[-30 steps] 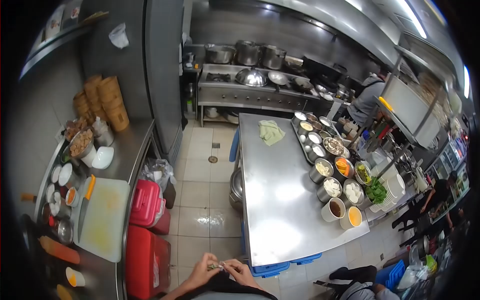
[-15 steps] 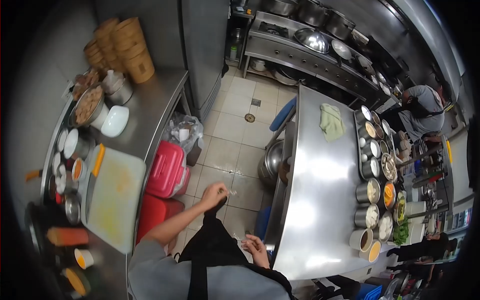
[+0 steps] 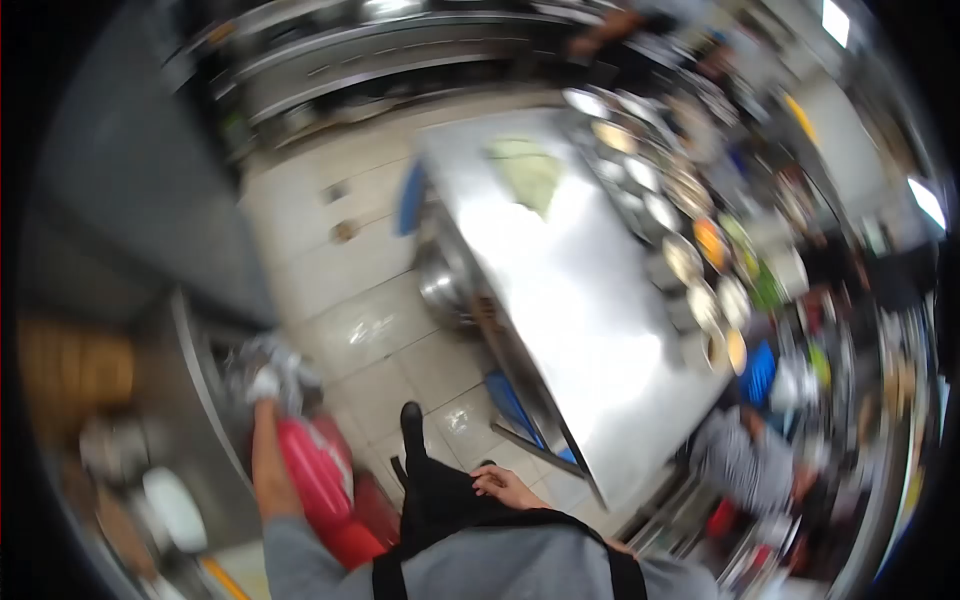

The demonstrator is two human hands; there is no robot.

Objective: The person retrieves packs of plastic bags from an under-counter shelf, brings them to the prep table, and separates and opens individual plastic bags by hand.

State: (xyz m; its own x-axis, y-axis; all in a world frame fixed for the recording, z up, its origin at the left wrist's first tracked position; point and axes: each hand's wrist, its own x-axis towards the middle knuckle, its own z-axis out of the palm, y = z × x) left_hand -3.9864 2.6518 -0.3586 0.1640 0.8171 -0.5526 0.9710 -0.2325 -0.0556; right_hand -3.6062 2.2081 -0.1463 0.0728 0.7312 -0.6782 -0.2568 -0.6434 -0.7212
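My left arm reaches out to the clear plastic bag (image 3: 297, 372) above the pink bin. My left hand (image 3: 264, 386) is at the bag's near side, with something white at it; blur hides the fingers. In front of the black apron (image 3: 440, 498) is my right hand (image 3: 505, 487), its fingers loosely apart and nothing visible in them. The pink bin (image 3: 315, 465) lies just right of my left forearm, its lid under the bag's edge.
A steel table (image 3: 600, 330) bears a green cloth (image 3: 530, 175) and several food containers (image 3: 683, 258) along its right side. A metal bowl (image 3: 440, 280) sits beneath its left edge. A person (image 3: 745, 460) is at lower right; others are at the top right.
The view has swung round and blurred. My left hand has gone from over the floor to the plastic bag. My right hand stays near my waist.
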